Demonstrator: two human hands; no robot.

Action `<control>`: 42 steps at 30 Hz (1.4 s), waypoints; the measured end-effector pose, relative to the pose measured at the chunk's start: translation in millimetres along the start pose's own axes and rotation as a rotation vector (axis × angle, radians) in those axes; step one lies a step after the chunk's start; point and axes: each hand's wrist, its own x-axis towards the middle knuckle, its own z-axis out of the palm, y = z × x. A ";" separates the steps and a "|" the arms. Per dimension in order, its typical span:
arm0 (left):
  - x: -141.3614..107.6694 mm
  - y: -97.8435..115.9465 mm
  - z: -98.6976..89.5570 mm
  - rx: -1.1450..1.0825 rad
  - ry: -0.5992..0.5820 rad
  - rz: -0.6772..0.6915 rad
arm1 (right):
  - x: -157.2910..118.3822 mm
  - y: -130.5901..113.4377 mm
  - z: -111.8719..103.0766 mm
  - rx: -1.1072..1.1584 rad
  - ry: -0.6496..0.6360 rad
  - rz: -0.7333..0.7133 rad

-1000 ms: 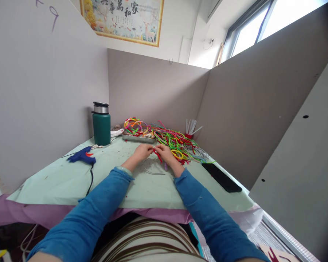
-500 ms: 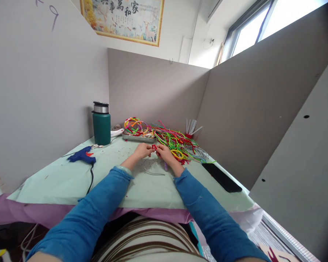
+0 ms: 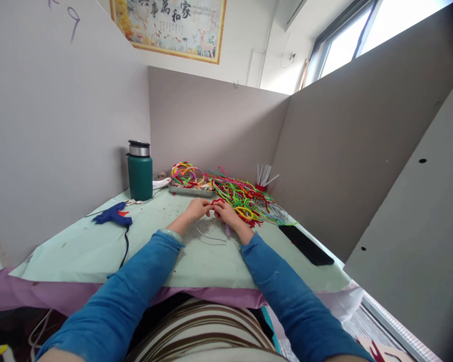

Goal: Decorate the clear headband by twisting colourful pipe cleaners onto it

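A short red pipe cleaner (image 3: 218,201) bends between my two hands above the middle of the table. My left hand (image 3: 197,208) pinches its left end, and my right hand (image 3: 226,213) has its fingers closed on the right part. The fingertips of both hands nearly meet. Below them a thin grey wire-like strip (image 3: 211,243) curves over the cloth. A small purple fuzzy piece (image 3: 228,231) shows under my right wrist, partly hidden by it. Beyond my right hand spreads a pile of coloured pipe cleaners (image 3: 245,193).
A metal tray (image 3: 191,192) with colourful fuzzy loops stands at the back. On the left are a green bottle (image 3: 140,176) and a blue glue gun (image 3: 113,215) with its cord. A black phone-like slab (image 3: 305,245) lies right. White sticks (image 3: 263,176) stand in the back corner; partitions enclose the table.
The red pipe cleaner was a small tight bend between my fingertips; now a longer arch of it shows above my right fingers. The grey strip below has shifted slightly.
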 end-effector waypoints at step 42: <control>-0.7 3.9 4.1 0.243 0.331 0.271 | 4.8 -1.6 0.5 -0.036 0.156 -0.082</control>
